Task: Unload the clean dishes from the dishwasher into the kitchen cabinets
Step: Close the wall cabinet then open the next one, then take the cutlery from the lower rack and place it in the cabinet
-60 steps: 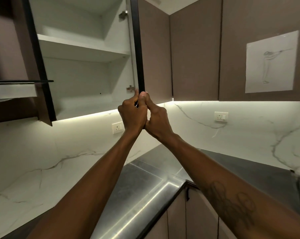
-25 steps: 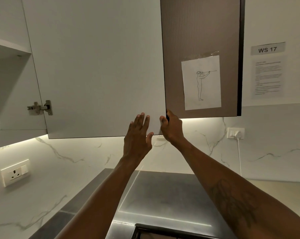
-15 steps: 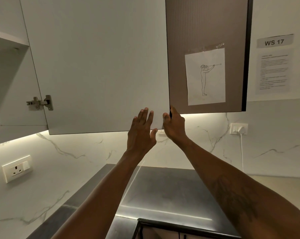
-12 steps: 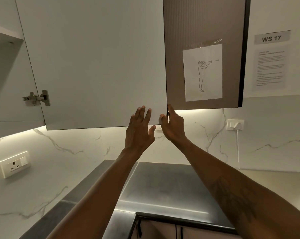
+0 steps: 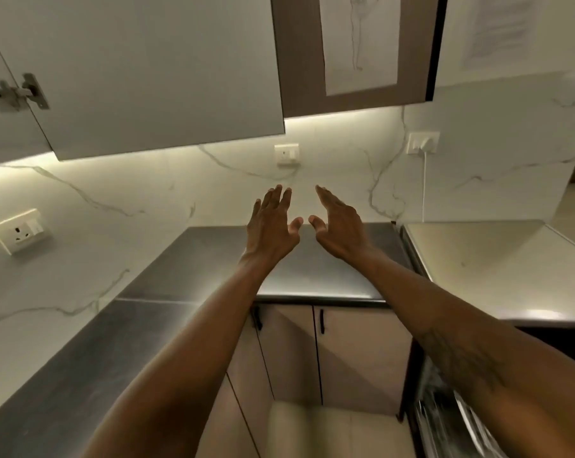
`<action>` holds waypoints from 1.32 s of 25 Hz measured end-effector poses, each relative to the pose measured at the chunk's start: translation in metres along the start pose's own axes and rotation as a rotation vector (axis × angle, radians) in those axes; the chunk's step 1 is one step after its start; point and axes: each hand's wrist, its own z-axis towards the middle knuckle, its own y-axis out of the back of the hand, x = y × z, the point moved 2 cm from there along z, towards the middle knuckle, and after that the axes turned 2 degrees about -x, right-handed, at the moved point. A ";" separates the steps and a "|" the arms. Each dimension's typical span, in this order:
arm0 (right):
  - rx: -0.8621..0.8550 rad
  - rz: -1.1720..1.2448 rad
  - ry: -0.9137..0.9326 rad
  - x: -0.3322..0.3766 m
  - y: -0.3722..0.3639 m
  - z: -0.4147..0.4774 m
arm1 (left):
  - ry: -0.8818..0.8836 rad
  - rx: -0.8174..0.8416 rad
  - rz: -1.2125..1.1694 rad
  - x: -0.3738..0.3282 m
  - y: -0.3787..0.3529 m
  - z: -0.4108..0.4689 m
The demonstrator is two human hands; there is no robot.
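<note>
My left hand (image 5: 272, 223) and my right hand (image 5: 340, 226) hover side by side over the steel counter (image 5: 312, 269), fingers spread and holding nothing. Above them the white cabinet door (image 5: 153, 74) stands swung open, its hinge (image 5: 18, 92) at the upper left. Beside it hangs a brown cabinet door (image 5: 299, 57) with a taped sketch. The open dishwasher (image 5: 444, 421) shows at the lower right, with blurred dishes in its rack, partly hidden by my right forearm.
A marble backsplash carries a socket at left (image 5: 20, 230), one in the middle (image 5: 286, 153) and a plugged one at right (image 5: 423, 142). Lower cabinets (image 5: 312, 352) with black handles stand under the counter. A beige counter (image 5: 484, 266) lies at right.
Both hands have let go of the cabinet door edge and dropped down, fingers spread. The view has tilted downward, so the lower cabinets and dishwasher now show.
</note>
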 end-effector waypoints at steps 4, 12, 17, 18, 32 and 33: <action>0.079 -0.044 -0.107 -0.050 0.012 -0.090 | 0.085 0.200 -0.057 -0.041 -0.046 -0.075; 0.229 -0.173 -0.308 -0.143 0.019 -0.286 | 0.032 0.495 -0.040 -0.144 -0.107 -0.237; 0.301 -0.204 -0.401 -0.176 0.030 -0.359 | -0.016 0.650 -0.065 -0.191 -0.134 -0.301; 0.297 -0.203 -0.422 -0.182 0.034 -0.367 | -0.032 0.671 -0.077 -0.197 -0.140 -0.308; 0.289 -0.302 -0.595 -0.306 0.110 -0.423 | -0.132 0.793 -0.238 -0.315 -0.233 -0.309; 0.291 -0.289 -0.609 -0.320 0.115 -0.424 | -0.123 0.794 -0.236 -0.325 -0.239 -0.309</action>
